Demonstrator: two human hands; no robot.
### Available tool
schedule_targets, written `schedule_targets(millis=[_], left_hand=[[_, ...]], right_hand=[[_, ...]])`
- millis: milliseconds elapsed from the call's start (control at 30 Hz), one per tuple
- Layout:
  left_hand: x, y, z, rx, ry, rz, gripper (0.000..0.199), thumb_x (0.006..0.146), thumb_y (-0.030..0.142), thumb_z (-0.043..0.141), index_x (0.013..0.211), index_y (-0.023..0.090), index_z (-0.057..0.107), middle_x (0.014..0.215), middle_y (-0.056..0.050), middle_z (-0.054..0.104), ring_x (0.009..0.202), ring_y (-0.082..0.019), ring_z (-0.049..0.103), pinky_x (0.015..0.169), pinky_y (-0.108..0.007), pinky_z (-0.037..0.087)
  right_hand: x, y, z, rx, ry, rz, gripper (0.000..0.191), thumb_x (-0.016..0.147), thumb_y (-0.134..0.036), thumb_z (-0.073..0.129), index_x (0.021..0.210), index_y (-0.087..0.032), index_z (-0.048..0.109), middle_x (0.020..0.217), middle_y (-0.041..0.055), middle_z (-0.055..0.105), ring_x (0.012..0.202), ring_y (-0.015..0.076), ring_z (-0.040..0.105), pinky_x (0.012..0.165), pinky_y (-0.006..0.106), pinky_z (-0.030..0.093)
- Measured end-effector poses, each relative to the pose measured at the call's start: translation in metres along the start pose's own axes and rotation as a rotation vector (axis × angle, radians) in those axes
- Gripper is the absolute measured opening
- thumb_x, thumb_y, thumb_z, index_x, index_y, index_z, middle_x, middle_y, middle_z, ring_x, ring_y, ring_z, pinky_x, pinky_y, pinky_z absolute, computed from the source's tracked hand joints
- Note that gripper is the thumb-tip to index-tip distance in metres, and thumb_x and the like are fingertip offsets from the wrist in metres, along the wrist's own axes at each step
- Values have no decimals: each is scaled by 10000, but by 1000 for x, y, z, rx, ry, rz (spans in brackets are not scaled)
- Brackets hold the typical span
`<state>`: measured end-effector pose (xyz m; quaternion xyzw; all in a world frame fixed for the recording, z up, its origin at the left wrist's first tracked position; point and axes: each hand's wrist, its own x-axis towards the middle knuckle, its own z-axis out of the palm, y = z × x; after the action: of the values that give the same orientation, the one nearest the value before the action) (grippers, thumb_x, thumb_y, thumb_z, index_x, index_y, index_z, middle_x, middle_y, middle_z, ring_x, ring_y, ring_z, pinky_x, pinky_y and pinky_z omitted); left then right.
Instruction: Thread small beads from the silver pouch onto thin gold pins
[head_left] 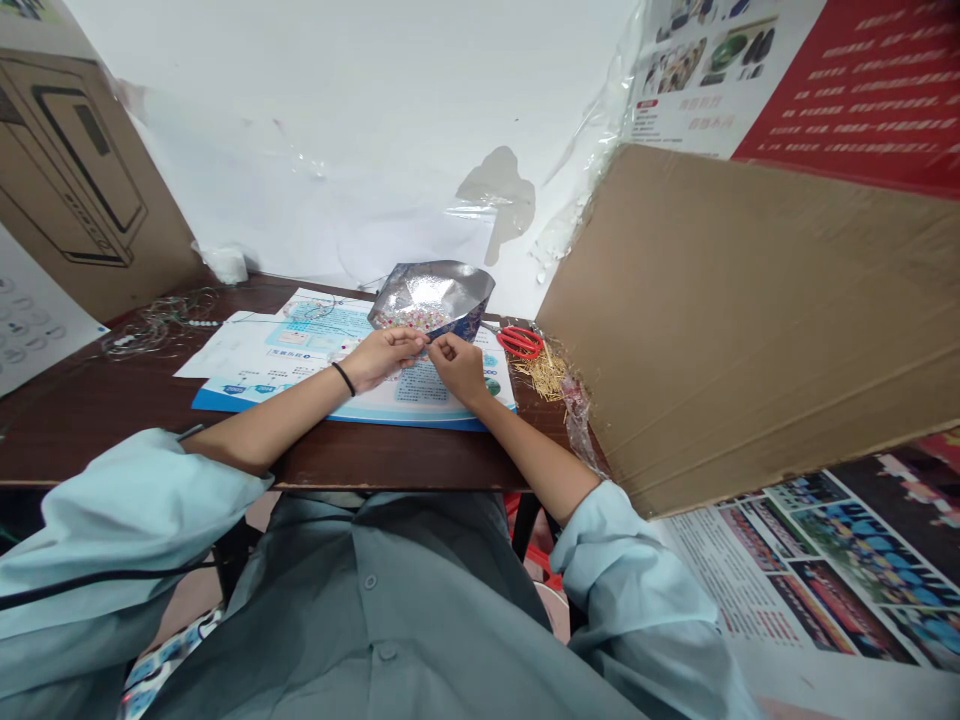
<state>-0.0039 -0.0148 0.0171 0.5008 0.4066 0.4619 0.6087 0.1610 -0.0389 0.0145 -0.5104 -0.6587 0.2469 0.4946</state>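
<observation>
Just in front of the tray (pixel 466 284), the left hand (pixel 386 355) and right hand (pixel 459 368) nearly meet, fingertips pinched together; I can't tell on what. Plenty of beads (pixel 416 319) lie inside it, apparently unused; strings (pixel 161 325) left of it look partly beaded. Scissors (pixel 520 343) sit right.

Take the left hand (pixel 386 355) and right hand (pixel 457 365) as the clock's centre: paper sheets (pixel 232 345) lie beneath them on the desk (pixel 322 460). Just beyond, at 12 o'clock, stands a bowl (pixel 474 298) with beads (pixel 424 320) in it, the wall (pixel 337 120) behind. Scissors (pixel 520 342) lie at 3 o'clock beside a heap of pin-like pieces (pixel 547 377); plastic wrapping (pixel 577 410) lies at 4. Farther out at 3 stands a cardboard panel (pixel 750 300). A thread tangle (pixel 161 325) lies at 9, more cardboard (pixel 97 190) at 10.
</observation>
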Motion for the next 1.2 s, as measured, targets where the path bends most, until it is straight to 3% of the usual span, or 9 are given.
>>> schedule_targets(millis=[267,433,700,1200], left_hand=[[-2,1,2,-19,48,-1,358,596,258,995,845,156,759,814,-32,742,749,-118,663,705,-241,528],[-2,2,2,-2,70,-13,281,656,204,948,874,164,776,858,-43,758,796,-126,681,745,-255,533],[1,-1,-2,11,56,-6,254,689,197,943,882,172,780,834,-39,745,761,-118,661,739,-263,534],[-5,5,4,-4,56,-3,315,613,206,987,837,159,771,720,-6,691,660,-87,609,642,-221,494]], right_hand=[[-2,-4,-2,27,34,-27,239,811,-204,587,609,-241,467,535,-87,416,575,112,409,648,257,368],[-1,-3,-1,19,26,-35,239,809,-193,586,607,-241,468,526,-90,400,561,110,397,644,260,362],[1,2,0,26,17,-47,238,811,-215,590,608,-244,468,519,-89,409,555,109,391,635,263,360],[1,0,0,40,26,-16,229,788,-195,591,597,-243,475,512,-92,402,557,113,391,643,272,352]])
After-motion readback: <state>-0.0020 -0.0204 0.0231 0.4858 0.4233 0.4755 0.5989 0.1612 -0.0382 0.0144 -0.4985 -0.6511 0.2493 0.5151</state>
